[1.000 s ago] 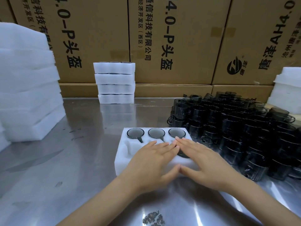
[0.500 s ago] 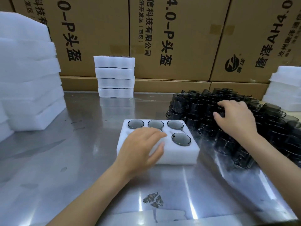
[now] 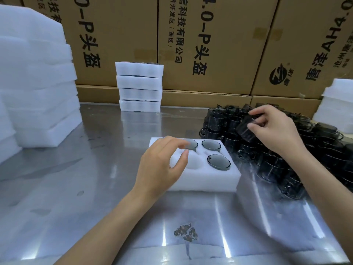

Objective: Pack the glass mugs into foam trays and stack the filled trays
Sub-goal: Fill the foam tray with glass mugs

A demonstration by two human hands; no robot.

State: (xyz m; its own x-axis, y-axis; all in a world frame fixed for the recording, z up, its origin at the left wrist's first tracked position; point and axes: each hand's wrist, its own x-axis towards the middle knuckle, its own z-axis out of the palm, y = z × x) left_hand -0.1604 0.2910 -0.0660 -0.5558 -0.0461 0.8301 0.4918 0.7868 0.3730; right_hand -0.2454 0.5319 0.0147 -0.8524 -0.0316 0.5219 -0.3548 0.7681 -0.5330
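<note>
1. The right hand point(image 3: 277, 129) is raised over the heap of dark glass mugs point(image 3: 277, 153) on the right side of the steel worktop point(image 3: 76, 188). Its fingers and thumb are curled round one dark mug point(image 3: 246, 129), which is tilted and held above the heap.
2. The left hand point(image 3: 160, 167) hovers over the near-left part of the white foam tray point(image 3: 206, 180). Its fingers are loosely curled with the thumb close to the fingertips, and they hold nothing.
3. The foam tray lies flat on the worktop in the middle, just left of the mug heap. Three mugs can be seen seated in it: two in the far row point(image 3: 211, 145) and one in the near-right pocket point(image 3: 218, 162). A far-left pocket is mostly hidden by the left hand. The near-middle pocket point(image 3: 193, 165) shows bare foam.
4. A stack of four foam trays point(image 3: 139, 87) stands at the back of the worktop against the cardboard boxes point(image 3: 206, 44).
5. A tall pile of foam pieces point(image 3: 36, 83) sits on the left, and more foam point(image 3: 336, 104) at the far right edge.
</note>
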